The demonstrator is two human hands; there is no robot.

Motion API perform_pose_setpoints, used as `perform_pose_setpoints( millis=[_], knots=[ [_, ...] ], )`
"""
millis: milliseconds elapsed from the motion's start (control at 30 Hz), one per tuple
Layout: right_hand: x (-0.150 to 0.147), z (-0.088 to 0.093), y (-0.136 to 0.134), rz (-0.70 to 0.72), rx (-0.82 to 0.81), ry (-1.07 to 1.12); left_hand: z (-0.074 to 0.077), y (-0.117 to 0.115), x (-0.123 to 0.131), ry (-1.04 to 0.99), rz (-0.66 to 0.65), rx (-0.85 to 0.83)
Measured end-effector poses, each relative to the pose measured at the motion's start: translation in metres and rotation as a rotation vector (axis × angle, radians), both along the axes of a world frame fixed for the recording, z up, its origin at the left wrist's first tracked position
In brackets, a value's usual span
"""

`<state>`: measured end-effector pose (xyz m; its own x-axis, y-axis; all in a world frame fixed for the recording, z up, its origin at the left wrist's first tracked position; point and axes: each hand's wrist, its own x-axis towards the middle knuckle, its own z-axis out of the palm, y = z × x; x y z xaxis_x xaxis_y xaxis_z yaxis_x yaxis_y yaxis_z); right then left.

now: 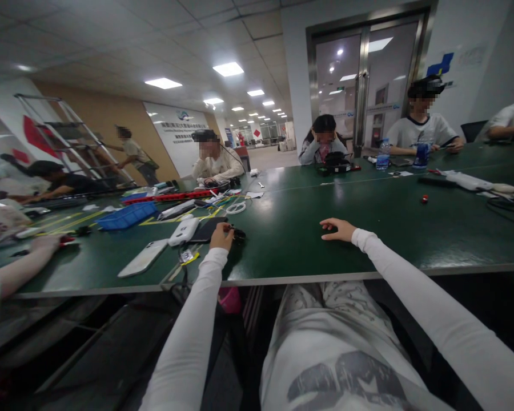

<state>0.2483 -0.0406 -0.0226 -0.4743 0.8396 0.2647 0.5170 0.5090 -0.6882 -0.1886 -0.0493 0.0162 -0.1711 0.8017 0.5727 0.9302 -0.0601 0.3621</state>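
My left hand (221, 236) is over the green table near its front edge. Its fingers are closed on a small black object (239, 234), too dark and blurred for me to name. To its left lie a dark flat pad or case (208, 229), a white device (183, 230) and a white phone (144, 258). A small tag with yellow on it (189, 256) rests by the table edge. My right hand (339, 229) hovers at or just above the tabletop, fingers apart and holding nothing.
The green table (291, 251) spans the view. A blue tray (127, 216), a white cable coil (236, 208) and loose wires lie left. A small red item (424, 199), a white tool (469, 181) and water bottles (382, 155) are right. A co-worker's hand (47, 245) works at far left; other people sit opposite.
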Motion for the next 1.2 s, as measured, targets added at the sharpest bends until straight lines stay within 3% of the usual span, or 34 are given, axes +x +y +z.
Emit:
perform_pose_setpoints(
  millis=[300, 1200],
  knots=[
    [0.000, -0.001, 0.001, 0.004, -0.015, 0.004, 0.007, -0.010, 0.024, 0.175, 0.116, -0.118],
    [0.000, -0.003, 0.003, 0.013, -0.003, 0.017, 0.003, -0.005, 0.017, 0.161, 0.163, -0.153]
  ],
)
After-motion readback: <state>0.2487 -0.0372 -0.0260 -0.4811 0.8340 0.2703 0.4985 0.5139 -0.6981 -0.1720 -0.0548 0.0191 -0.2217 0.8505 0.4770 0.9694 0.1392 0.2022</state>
